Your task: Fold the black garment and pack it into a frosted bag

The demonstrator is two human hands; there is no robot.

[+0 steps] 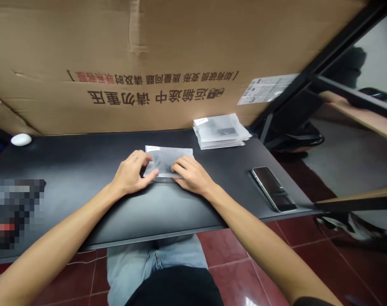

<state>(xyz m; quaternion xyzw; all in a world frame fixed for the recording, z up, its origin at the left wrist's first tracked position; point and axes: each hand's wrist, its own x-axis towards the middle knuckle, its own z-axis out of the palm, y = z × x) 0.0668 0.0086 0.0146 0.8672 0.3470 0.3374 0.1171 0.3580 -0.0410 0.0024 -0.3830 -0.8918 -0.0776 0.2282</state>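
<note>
A translucent frosted plastic bag (166, 154) lies on the black desk in front of me, a small white label at its top left corner. Dark contents show faintly through it; their kind cannot be made out. My left hand (131, 173) grips the bag's left side, thumb low and curled fingers higher up. At the lower right, my right hand (191, 173) has its fingers bent over the bag and its thumb at the near edge. Behind it to the right rests a stack of similar frosted bags (217, 129), labelled and with dark items inside.
A large cardboard box (180, 38) with upside-down printing stands along the back of the desk (129, 221). A phone (272, 189) lies at the right. At the far left are a white rounded object (21, 139) and a pixelated dark item (13, 212). Metal shelving borders the right side.
</note>
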